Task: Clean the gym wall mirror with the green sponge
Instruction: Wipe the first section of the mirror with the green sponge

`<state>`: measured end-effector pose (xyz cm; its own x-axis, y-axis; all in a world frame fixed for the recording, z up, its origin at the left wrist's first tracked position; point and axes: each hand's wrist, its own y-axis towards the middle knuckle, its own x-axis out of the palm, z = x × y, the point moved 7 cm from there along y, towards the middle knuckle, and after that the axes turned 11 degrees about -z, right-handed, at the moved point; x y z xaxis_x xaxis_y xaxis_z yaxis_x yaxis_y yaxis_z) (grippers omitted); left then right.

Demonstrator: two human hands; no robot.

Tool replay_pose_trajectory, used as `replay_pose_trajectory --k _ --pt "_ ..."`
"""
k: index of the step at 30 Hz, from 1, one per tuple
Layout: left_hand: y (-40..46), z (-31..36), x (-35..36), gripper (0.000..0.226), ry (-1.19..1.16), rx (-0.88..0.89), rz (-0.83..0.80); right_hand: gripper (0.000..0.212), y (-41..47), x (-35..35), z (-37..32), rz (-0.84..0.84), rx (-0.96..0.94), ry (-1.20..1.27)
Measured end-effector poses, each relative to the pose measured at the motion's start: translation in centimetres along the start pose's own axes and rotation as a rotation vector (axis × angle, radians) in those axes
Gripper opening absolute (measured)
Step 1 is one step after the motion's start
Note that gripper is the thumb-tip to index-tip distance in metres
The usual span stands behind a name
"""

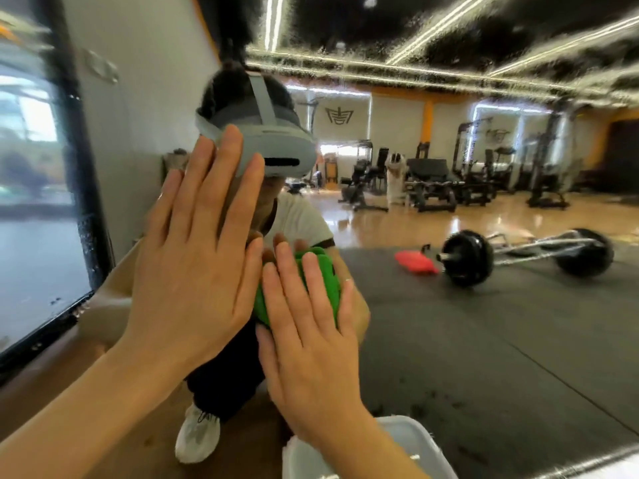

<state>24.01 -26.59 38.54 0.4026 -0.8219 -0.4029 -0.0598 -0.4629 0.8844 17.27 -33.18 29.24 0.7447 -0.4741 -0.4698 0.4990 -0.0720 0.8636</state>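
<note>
Head view: wiping is under way. The right hand presses the sponge flat on the mirror, fingers straight, near its lower left corner (streaks above); left hand splayed flat alongside. Next, I judge: sweep upward

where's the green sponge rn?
Head view, centre: the green sponge is flat against the mirror under the right hand, whose straight fingers press it. The left hand lies flat on the glass just left of it.
</note>
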Motion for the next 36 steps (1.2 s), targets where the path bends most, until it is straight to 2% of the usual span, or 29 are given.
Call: replay_pose_trajectory --k 2,6,9,11,13,14,17,19,23,25,26,28,30,32,34,36 --pt "-0.1 0.0 -0.1 0.061 -0.002 0.007 0.001 0.061 -1.1 -0.4 3.3 0.014 -0.020 -0.060" --pt "-0.1 -0.1 -0.3 0.062 -0.094 0.022 -0.021 0.057 -4.2 -2.0 12.9 0.066 0.340 0.074" --pt "-0.7 -0.8 -2.0 0.061 -0.149 0.051 -0.005 0.058 -3.4 -2.2 11.5 0.101 0.500 0.163" --pt "-2.4 -3.4 -1.1 0.059 -0.136 -0.035 0.002 0.058 -1.2 -1.7 6.3 0.080 0.377 0.152" --pt "-4.2 -6.2 -0.1 0.059 -0.212 -0.164 -0.073 0.058 0.8 -0.6 0.1 0.019 0.135 0.089" --pt "-5.0 -7.1 0.2 0.061 -0.241 -0.174 -0.085 0.059 1.4 -0.3 -2.1 -0.007 0.031 0.055" --pt "-6.5 -8.1 -1.0 0.065 -0.103 -0.144 -0.023 0.062 1.8 -0.2 -2.3 -0.024 -0.168 -0.087" --pt "-6.2 -8.0 -1.5 0.063 -0.122 -0.117 -0.013 0.061 0.5 -0.8 1.6 -0.003 -0.155 -0.141" --pt "-6.6 -8.6 -0.2 0.063 -0.107 -0.138 -0.045 0.050 -2.4 -2.4 9.9 0.026 0.191 -0.020" --pt "-6.4 -8.1 -1.0 0.063 -0.088 -0.134 -0.011 0.059 -1.7 -2.6 9.2 0.060 0.328 0.014" --pt "-6.3 -7.9 -1.4 0.064 -0.063 -0.125 0.007 0.065 -0.6 -2.4 7.4 0.071 0.333 0.009" --pt "-6.0 -7.6 -2.0 0.064 -0.037 -0.130 0.026 0.073 2.1 -1.7 1.5 0.045 0.162 0.019" --pt "-6.1 -7.5 -2.0 0.064 -0.034 -0.134 0.025 0.070 4.0 -1.2 -3.7 0.008 -0.073 0.018" --pt "-6.2 -7.6 -1.9 0.063 -0.042 -0.135 0.015 0.070 4.6 -0.9 -4.8 -0.030 -0.226 -0.049" --pt "-6.2 -7.7 -1.9 0.063 -0.047 -0.129 0.012 0.078 3.7 -0.9 -2.1 -0.048 -0.268 -0.124" --pt "-6.2 -7.6 -1.9 0.062 -0.043 -0.121 0.021 0.081 1.6 -1.4 2.9 -0.027 -0.122 -0.111"
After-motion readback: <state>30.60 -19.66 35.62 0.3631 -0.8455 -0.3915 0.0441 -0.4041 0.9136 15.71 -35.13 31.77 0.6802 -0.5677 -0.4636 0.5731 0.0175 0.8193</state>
